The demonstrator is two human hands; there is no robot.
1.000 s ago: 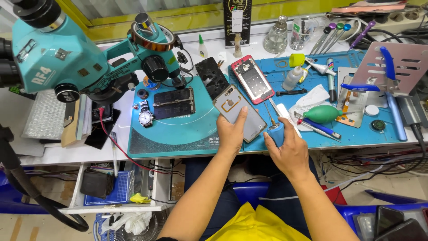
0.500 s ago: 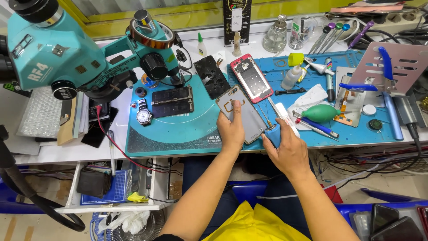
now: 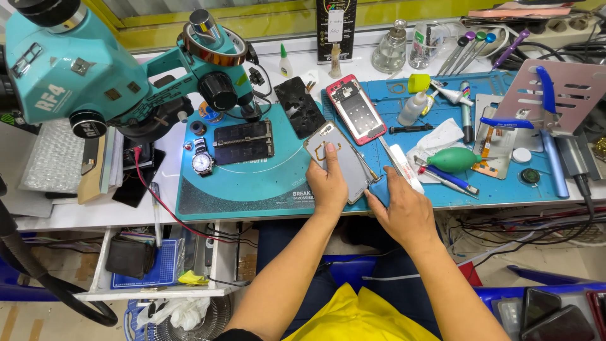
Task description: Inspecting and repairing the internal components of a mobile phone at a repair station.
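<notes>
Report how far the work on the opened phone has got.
Done: the phone body lies open, inside up, and a red-framed phone and dark panel lie apart on the blue mat. In hand: the left hand holds the body down while the right hand rests by a white tool. Left: nothing is closed up yet.

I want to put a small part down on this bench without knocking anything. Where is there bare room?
The teal mat is bare in front of the dark holder plate, between the wristwatch and the left hand on the phone back. The blue mat has a bare front strip. Around the green blower it is crowded.
</notes>
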